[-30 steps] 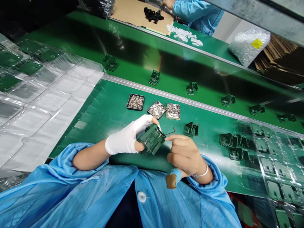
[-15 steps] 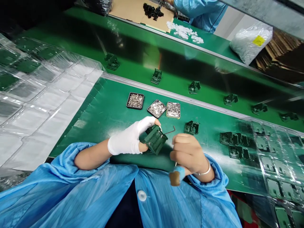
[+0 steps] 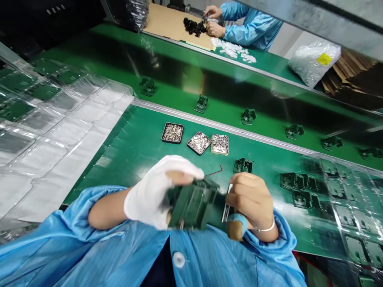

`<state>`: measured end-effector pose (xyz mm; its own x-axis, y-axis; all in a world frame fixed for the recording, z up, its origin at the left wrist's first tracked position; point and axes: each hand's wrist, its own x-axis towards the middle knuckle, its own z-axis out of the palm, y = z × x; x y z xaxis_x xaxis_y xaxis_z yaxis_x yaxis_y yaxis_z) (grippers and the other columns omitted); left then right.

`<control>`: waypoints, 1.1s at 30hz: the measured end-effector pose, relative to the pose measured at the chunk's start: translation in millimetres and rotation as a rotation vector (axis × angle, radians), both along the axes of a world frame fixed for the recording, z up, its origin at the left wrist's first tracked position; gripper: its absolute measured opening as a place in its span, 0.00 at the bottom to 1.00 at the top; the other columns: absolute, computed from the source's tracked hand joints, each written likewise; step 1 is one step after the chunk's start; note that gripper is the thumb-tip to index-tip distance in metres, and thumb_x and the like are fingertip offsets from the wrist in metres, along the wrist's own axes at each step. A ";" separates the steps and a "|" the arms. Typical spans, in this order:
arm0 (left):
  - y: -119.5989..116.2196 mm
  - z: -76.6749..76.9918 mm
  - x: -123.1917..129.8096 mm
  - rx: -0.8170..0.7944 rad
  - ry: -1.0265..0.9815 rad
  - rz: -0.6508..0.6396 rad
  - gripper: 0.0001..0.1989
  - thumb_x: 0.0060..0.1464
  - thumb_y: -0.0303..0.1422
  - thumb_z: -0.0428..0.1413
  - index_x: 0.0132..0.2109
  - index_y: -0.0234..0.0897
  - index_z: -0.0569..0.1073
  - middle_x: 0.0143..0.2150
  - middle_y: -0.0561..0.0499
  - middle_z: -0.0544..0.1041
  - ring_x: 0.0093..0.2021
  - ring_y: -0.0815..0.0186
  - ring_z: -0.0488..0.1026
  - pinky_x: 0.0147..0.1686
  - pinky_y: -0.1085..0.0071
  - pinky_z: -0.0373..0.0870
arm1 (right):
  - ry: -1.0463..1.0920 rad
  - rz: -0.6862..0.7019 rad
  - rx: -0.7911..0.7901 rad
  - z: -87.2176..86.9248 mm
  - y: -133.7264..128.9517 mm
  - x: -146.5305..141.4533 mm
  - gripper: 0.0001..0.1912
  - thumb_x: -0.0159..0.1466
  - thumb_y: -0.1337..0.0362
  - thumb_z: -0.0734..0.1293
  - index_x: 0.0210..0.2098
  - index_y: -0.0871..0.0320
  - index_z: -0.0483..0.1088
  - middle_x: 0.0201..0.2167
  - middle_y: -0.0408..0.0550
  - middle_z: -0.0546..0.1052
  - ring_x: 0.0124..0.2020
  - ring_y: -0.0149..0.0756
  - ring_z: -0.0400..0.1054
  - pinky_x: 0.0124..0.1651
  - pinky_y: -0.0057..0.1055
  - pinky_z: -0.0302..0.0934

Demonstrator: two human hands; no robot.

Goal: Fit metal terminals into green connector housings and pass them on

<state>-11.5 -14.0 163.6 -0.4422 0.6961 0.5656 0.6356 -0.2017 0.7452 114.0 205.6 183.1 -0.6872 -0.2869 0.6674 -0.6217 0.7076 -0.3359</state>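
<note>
My left hand (image 3: pixel 163 187), in a white fingerless glove, grips a green block-shaped assembly (image 3: pixel 194 203), blurred by motion. Its broad ribbed side faces up. To the right, my right hand (image 3: pixel 249 195) is closed around a narrow silver-and-black strip (image 3: pixel 226 209) that slants down beside the assembly without touching it. The strip's exact kind I cannot make out. Blue and brown wrapping covers the right thumb (image 3: pixel 237 228). Just beyond the assembly, an L-shaped hex key (image 3: pixel 216 171) lies on the green bench. Another green assembly (image 3: pixel 243 165) sits right behind my right hand.
Three small trays of metal parts, a left one (image 3: pixel 172 132), a middle one (image 3: pixel 199 142) and a right one (image 3: pixel 220 144), stand ahead. Several green assemblies (image 3: pixel 248 116) line the strip beyond the rail. Clear blister trays flank both sides (image 3: pixel 44 155). A co-worker's hands (image 3: pixel 215 30) work opposite.
My left hand has brought the green assembly down and closer, turning it. My right hand has moved slightly right, and the strip in it now shows. The co-worker's hands have come into view.
</note>
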 end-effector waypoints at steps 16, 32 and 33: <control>27.4 -32.0 -17.4 0.114 0.035 0.056 0.29 0.50 0.47 0.62 0.54 0.40 0.66 0.48 0.42 0.74 0.48 0.52 0.75 0.47 0.52 0.74 | 0.036 -0.063 0.265 -10.2 -2.3 -17.8 0.22 0.72 0.52 0.57 0.30 0.59 0.70 0.18 0.40 0.61 0.23 0.31 0.52 0.27 0.32 0.45; 24.1 -34.7 -20.9 0.075 0.177 0.070 0.30 0.50 0.48 0.62 0.55 0.41 0.64 0.49 0.42 0.75 0.49 0.53 0.75 0.48 0.53 0.73 | 0.243 -0.052 0.227 -9.9 -3.0 -18.5 0.19 0.72 0.55 0.57 0.32 0.58 0.71 0.37 0.52 0.80 0.42 0.36 0.71 0.44 0.33 0.68; 24.5 -34.2 -20.8 0.067 0.183 0.066 0.30 0.50 0.49 0.62 0.55 0.41 0.64 0.49 0.42 0.75 0.49 0.53 0.76 0.48 0.53 0.73 | 0.244 -0.050 0.231 -10.3 -3.2 -19.2 0.19 0.72 0.55 0.57 0.32 0.58 0.71 0.37 0.52 0.81 0.42 0.37 0.71 0.44 0.34 0.68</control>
